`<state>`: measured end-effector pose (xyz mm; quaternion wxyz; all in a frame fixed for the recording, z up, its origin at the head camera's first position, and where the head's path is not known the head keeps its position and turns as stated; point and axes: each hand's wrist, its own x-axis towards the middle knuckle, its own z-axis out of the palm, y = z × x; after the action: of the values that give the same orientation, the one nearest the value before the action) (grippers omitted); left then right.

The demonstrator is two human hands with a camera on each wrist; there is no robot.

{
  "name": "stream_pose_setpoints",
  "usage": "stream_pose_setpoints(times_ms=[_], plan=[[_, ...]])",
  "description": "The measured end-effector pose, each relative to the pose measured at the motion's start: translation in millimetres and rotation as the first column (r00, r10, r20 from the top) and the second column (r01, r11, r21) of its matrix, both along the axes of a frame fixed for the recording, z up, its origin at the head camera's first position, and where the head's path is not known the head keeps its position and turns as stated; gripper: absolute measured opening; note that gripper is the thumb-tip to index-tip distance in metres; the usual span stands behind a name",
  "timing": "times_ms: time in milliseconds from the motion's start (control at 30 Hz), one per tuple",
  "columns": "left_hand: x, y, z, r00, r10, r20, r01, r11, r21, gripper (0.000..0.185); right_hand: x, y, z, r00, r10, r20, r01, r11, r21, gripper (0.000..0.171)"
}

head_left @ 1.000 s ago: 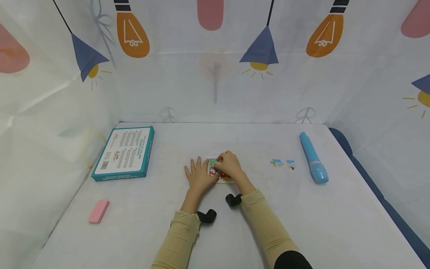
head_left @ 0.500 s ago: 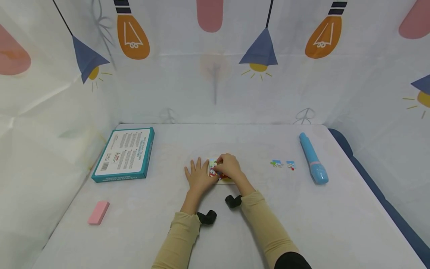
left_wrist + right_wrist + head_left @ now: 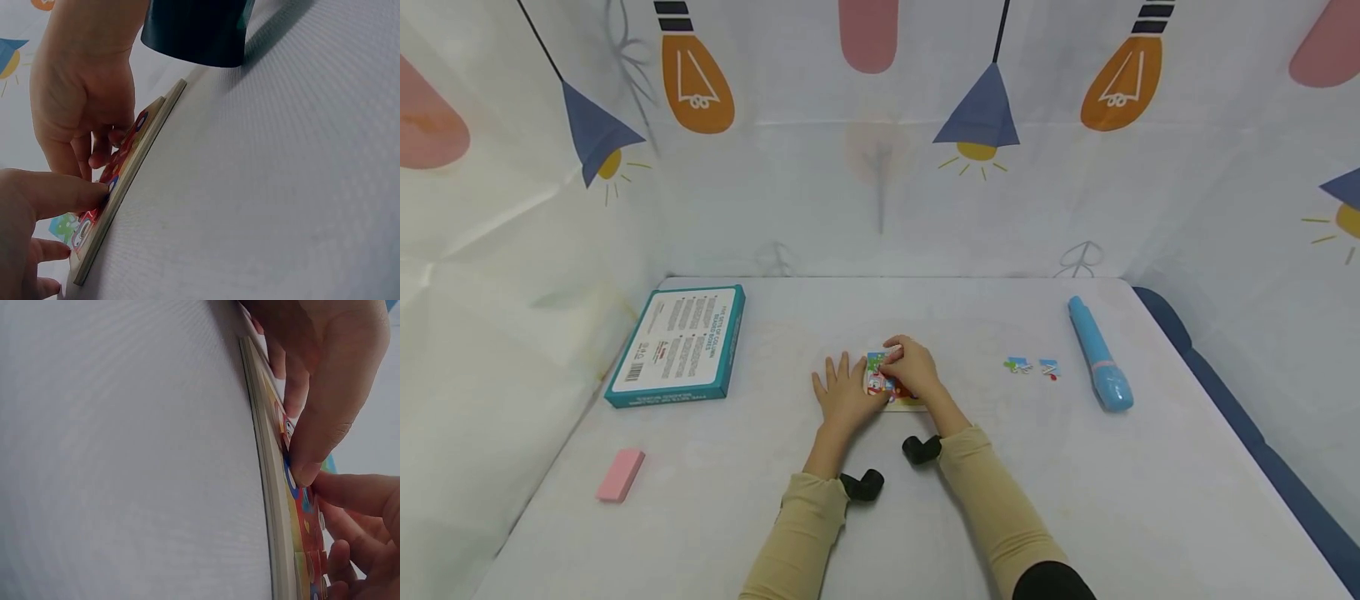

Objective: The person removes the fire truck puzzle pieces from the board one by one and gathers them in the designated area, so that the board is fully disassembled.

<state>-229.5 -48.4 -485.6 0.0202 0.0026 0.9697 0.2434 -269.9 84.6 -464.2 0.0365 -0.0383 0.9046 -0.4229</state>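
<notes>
A small colourful puzzle board lies flat at the middle of the white table. My right hand arches over it, with thumb and curled fingertips pinching a puzzle piece against the board's picture. The right wrist view shows that thumb pressed on the board. My left hand lies flat beside the board's left edge, fingers spread. Its thumb touches the board.
A teal box lies at the left and a pink eraser near the front left. Two loose puzzle pieces and a blue pen-shaped toy lie to the right. Printed sheets wall in the table.
My right hand has crept slightly toward the board's far left corner. The left hand and the board stay where they were.
</notes>
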Motion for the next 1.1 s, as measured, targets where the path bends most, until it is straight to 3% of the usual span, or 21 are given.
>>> stream_pose_setpoints(times_ms=[100, 400, 667, 900, 1100], plan=[[0.0, -0.1, 0.6, 1.000, 0.010, -0.012, -0.010, 0.999, 0.033, 0.071, -1.4, -0.6, 0.3, 0.999, 0.029, 0.013, -0.029, 1.000, -0.002, 0.035], [0.2, 0.3, 1.6, 0.999, 0.001, -0.035, 0.001, 0.999, 0.042, 0.044, -1.4, -2.6, 1.1, 0.999, 0.036, 0.041, -0.035, 0.999, -0.036, 0.017], [0.5, -0.7, 0.4, 1.000, -0.009, -0.026, 0.010, 0.999, 0.041, 0.040, 0.9, -3.5, 2.2, 1.000, 0.030, 0.005, -0.030, 0.999, -0.041, 0.012], [1.5, -1.8, 1.6, 1.000, -0.012, -0.014, 0.013, 0.995, 0.101, 0.037, 4.2, -6.2, 4.2, 1.000, -0.013, 0.008, 0.014, 0.998, -0.067, 0.011], [2.9, -2.5, 3.5, 1.000, -0.012, -0.010, 0.013, 0.994, 0.107, 0.036, 5.0, -7.7, 5.4, 1.000, 0.025, 0.011, -0.025, 0.999, -0.031, 0.012]])
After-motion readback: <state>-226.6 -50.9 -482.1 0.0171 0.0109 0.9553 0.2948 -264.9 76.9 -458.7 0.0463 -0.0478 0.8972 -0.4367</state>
